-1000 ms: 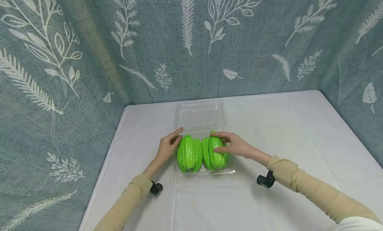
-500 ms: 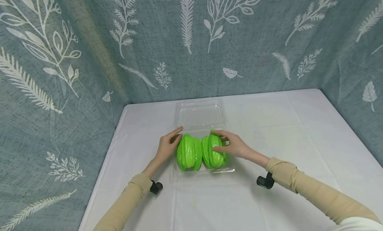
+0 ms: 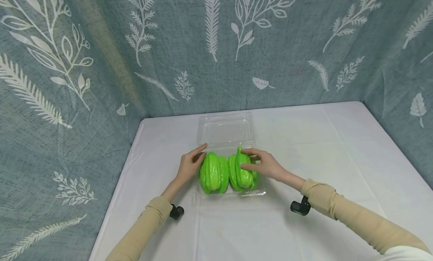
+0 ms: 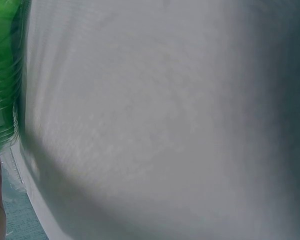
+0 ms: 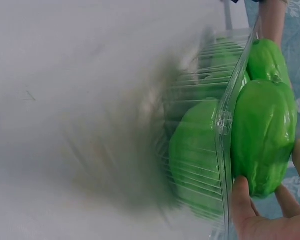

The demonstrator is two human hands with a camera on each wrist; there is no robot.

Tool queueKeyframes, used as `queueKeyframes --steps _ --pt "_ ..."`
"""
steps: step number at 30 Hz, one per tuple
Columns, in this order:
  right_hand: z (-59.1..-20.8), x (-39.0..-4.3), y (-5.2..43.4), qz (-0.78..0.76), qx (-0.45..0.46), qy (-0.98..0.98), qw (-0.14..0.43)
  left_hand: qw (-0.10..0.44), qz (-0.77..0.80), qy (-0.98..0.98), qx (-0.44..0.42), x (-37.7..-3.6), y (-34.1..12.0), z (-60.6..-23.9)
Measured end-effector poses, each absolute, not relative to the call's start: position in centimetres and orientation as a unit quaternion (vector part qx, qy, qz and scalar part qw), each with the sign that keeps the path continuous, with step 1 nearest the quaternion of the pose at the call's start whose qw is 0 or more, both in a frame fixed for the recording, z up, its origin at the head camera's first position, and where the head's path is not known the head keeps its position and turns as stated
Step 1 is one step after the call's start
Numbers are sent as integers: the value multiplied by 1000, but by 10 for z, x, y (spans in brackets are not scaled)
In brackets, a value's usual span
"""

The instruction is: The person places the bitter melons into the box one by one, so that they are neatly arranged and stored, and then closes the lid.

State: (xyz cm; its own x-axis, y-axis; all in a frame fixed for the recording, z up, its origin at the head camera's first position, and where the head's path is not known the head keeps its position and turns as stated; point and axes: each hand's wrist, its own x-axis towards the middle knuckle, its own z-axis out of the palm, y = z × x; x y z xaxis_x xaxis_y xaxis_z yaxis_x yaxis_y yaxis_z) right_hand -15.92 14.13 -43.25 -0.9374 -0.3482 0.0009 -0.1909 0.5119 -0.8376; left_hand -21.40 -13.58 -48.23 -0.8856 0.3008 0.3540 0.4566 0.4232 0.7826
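right hand [image 3: 262,165] keeps curled grip on right green fruit [image 3: 241,172] in clear tray [image 3: 252,193]; left hand [image 3: 190,165], fingers straight, unmoved beside left green fruit [image 3: 213,172].

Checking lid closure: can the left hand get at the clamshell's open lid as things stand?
Probably yes. The left hand rests against the left green fruit at the tray's edge, and the open lid lies flat on the table just beyond its fingertips, with nothing between.

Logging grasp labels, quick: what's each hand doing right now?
Left hand: open, fingers resting against the left green fruit in the clear clamshell box.
Right hand: gripping the right green fruit.
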Motion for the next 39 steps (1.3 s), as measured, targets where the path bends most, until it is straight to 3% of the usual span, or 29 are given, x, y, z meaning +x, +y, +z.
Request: queueKeyframes --steps 11,18,39 --pt "-431 -158 142 -477 -159 861 79 86 -489 -838 -228 -214 -135 -479" --pt "-431 -157 141 -477 -156 861 80 77 -491 -836 -233 -198 -129 -452" --pt "-432 -155 141 -482 -149 860 77 70 -487 -838 -236 -196 -130 -451"
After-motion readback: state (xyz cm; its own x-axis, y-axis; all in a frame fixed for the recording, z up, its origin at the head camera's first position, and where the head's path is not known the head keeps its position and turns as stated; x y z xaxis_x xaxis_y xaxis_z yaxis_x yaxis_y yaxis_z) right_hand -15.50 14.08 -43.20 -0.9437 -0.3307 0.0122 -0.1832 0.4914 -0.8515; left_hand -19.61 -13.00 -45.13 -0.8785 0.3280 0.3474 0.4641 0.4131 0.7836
